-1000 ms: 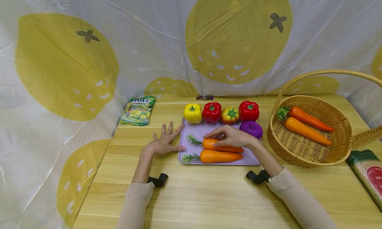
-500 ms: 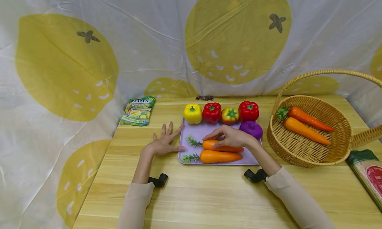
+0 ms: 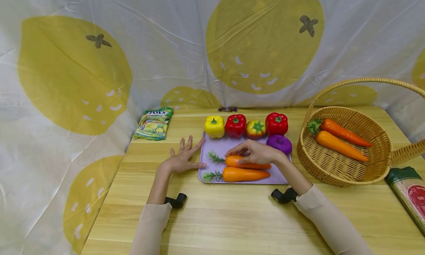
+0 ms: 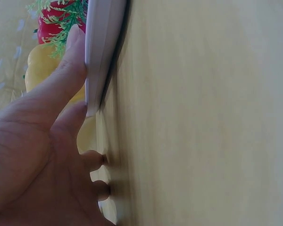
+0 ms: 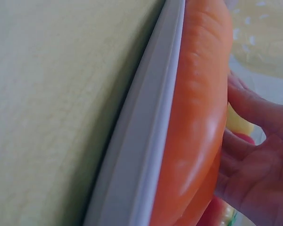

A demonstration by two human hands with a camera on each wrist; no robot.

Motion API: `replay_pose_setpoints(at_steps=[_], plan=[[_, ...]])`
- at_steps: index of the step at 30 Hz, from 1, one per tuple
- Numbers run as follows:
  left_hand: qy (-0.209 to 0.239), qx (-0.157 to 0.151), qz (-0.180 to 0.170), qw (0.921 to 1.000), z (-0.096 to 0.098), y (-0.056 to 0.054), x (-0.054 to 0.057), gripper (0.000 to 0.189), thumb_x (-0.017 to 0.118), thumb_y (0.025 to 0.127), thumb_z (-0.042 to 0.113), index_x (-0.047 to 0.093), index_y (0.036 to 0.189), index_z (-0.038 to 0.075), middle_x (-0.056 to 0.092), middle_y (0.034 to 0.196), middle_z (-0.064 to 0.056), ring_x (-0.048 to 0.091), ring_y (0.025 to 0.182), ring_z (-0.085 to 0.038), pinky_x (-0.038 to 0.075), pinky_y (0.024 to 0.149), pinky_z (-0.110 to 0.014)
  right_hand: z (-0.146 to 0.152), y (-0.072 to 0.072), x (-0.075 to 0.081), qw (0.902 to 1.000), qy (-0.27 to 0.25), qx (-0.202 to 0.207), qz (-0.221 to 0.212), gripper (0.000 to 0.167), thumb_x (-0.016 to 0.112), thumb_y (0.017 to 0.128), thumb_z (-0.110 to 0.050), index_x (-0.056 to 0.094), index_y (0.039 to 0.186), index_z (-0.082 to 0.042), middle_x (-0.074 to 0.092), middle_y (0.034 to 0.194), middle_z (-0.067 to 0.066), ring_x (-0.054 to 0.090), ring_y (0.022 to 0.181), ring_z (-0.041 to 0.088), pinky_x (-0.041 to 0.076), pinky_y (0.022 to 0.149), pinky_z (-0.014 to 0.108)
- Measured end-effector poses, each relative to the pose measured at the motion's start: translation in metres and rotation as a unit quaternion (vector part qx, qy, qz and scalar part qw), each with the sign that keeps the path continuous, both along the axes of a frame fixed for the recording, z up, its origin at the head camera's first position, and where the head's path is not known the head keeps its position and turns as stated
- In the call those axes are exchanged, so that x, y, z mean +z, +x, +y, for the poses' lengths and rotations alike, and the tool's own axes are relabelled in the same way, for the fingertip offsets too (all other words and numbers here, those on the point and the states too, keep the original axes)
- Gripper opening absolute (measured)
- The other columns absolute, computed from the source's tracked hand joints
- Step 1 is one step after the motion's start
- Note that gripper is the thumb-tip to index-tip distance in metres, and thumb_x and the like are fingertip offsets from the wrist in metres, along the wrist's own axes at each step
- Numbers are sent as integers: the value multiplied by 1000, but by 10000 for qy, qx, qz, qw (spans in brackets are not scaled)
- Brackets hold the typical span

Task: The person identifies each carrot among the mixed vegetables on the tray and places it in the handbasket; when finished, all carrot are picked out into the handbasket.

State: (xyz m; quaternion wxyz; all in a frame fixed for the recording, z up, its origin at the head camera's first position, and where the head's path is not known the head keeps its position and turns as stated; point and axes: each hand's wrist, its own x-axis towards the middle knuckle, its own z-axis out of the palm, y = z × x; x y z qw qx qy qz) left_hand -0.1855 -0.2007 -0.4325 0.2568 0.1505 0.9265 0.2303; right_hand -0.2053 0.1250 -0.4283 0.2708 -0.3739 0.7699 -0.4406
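In the head view my left hand (image 3: 179, 159) lies with fingers spread at the left edge of a lilac tray (image 3: 215, 145). Its thumb rests over the rim, as the left wrist view also shows. My right hand (image 3: 260, 152) holds the farther carrot (image 3: 233, 160) between thumb and fingers, and that carrot lies on the tray. A nearer carrot (image 3: 245, 174) lies alongside it, with green leaves to the left. Behind them stand a yellow bell pepper (image 3: 214, 126), two red ones (image 3: 235, 126), and a red-yellow tomato-like fruit (image 3: 256, 129). A purple onion (image 3: 279, 144) sits at right.
A wicker basket (image 3: 303, 162) with a tall handle stands to the right, holding two carrots (image 3: 342, 146). Right of it lies a green-and-beige packet (image 3: 406, 196). A green candy bag (image 3: 153, 124) is at the back left. One wrapped candy (image 3: 227, 109) lies at the back edge.
My right forearm has shifted very slightly to the left, while the fingers stay on the farther carrot. The left hand and the vegetables have not moved.
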Motion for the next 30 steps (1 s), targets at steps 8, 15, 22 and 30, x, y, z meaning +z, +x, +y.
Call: replay_pose_setpoints(at_steps=[8, 15, 22, 30], plan=[[-52, 1, -28, 10000, 1, 1, 1, 97, 66, 95, 59, 5, 167, 35, -24, 172, -16, -29, 155, -46, -17, 113, -82, 8, -3, 0, 9998, -13, -195, 4, 40, 72, 97, -8, 68, 136, -7, 71, 136, 8, 66, 124, 30, 54, 107, 47], [-62, 11, -46, 10000, 1, 1, 1, 96, 65, 96, 58, 5, 167, 36, -24, 172, -16, -29, 156, -45, -17, 114, -81, 22, 0, 15, 9982, 3, -595, 38, 41, 73, 97, -13, 68, 138, -11, 69, 138, 7, 62, 130, 31, 52, 109, 51], [-52, 0, -30, 10000, 0, 1, 0, 97, 66, 95, 59, 5, 167, 35, -23, 171, -17, -29, 155, -46, -17, 113, -82, 38, 5, 39, 9934, -20, -1111, 268, 41, 76, 94, -14, 70, 135, -13, 73, 132, 6, 67, 120, 25, 58, 100, 38], [-34, -7, 32, 10000, 0, -1, -2, 98, 66, 95, 60, 6, 167, 35, -22, 171, -18, -27, 155, -48, -16, 112, -84, 68, 10, 62, 9866, 17, -1544, 522, 40, 73, 96, -11, 69, 136, -14, 71, 133, 11, 67, 113, 23, 56, 90, 25]])
